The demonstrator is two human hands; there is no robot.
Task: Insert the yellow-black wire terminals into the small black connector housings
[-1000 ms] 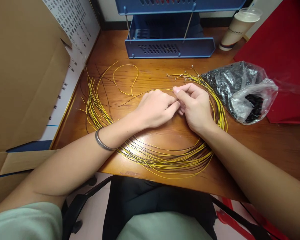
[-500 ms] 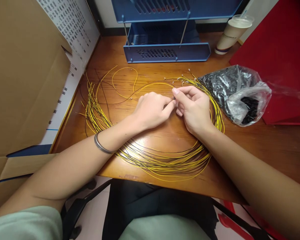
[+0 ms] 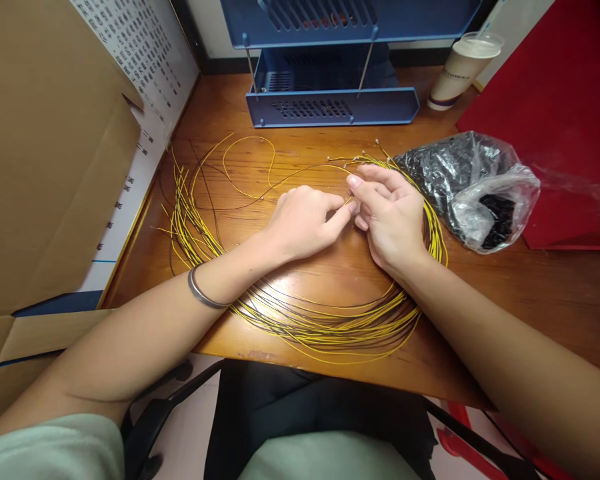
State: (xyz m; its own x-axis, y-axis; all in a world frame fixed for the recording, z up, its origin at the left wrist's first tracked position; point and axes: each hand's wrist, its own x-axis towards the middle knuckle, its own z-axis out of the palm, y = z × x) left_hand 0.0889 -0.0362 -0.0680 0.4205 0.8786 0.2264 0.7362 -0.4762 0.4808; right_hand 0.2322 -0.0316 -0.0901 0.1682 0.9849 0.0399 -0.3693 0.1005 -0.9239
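My left hand is closed in a pinch on a thin yellow wire, just above the table. Facing it, my right hand pinches the same wire between thumb and fingers; the exact grip point is partly hidden. From my right hand the yellow wire and a dark one run left in an arc across the table. A large loose coil of yellow and dark wires lies around both hands, passing under my forearms. Small metallic ends of several wires show at the coil's upper right.
A clear plastic bag with black contents lies right of the coil, against a red panel. Behind stand a blue metal rack and a paper cup. Cardboard and a printed sheet border the left side.
My right hand's fingers have shifted slightly, rising and opening a little from the left fingertips. Yellow wire now shows between the two hands. My left hand stays nearly in place.
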